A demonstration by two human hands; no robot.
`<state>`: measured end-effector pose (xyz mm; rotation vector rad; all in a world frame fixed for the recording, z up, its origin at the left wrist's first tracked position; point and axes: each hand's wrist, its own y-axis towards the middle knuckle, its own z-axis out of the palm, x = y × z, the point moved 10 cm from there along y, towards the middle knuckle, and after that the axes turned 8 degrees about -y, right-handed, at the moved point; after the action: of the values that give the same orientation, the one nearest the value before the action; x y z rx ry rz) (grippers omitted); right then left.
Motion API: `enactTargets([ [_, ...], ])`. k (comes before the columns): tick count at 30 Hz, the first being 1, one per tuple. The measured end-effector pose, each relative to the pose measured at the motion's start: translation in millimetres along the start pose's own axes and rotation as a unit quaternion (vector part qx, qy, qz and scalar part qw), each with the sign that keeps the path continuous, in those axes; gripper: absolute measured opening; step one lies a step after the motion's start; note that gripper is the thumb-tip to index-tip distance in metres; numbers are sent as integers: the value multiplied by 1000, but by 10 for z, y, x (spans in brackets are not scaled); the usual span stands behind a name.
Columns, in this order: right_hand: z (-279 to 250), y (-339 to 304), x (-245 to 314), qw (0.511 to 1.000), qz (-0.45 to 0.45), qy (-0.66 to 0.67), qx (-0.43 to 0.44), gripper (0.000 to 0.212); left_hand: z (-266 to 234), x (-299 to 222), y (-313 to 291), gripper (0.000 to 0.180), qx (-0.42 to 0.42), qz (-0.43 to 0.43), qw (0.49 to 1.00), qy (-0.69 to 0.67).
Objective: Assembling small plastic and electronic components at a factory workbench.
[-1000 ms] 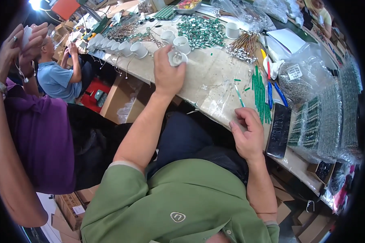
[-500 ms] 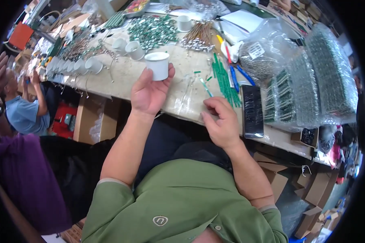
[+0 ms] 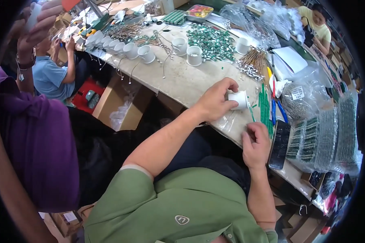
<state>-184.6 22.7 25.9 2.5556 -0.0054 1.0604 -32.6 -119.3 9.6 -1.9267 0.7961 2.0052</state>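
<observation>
My left hand (image 3: 215, 101) is closed around a small white cup (image 3: 238, 100), tipped on its side with its rim toward the right. In my right hand (image 3: 256, 148), thumb and fingers pinch a slim teal strip with a pale tip (image 3: 252, 114); its exact kind is unclear. The tip reaches up beside the cup's rim; whether they touch I cannot tell. Just right of the cup lie long green strips (image 3: 265, 104). Beyond my left hand stand more white cups, one of them (image 3: 194, 56) holding small pieces.
A pile of small green pieces (image 3: 211, 41) and a bundle of brown wires (image 3: 252, 62) lie farther back. Blue-handled pliers (image 3: 280, 111), a black phone-like slab (image 3: 279, 144) and bubble-wrapped boards (image 3: 318, 131) sit at right. A person in purple (image 3: 36, 150) is close on my left.
My left hand has carried the cup right, toward the right hand, and tipped it from upright onto its side. The right hand still pinches the strip. The whole view has swung left.
</observation>
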Motion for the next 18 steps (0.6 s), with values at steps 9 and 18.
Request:
enactTargets([
  [9,-43,-46,-21,1000,-11,-22,-20,22,-155,-194,-177,65,4,52,985,164],
  [18,-52,-19,10,999,-16,10,-26,20,-439,-413,-348,52,-83,74,976,186],
])
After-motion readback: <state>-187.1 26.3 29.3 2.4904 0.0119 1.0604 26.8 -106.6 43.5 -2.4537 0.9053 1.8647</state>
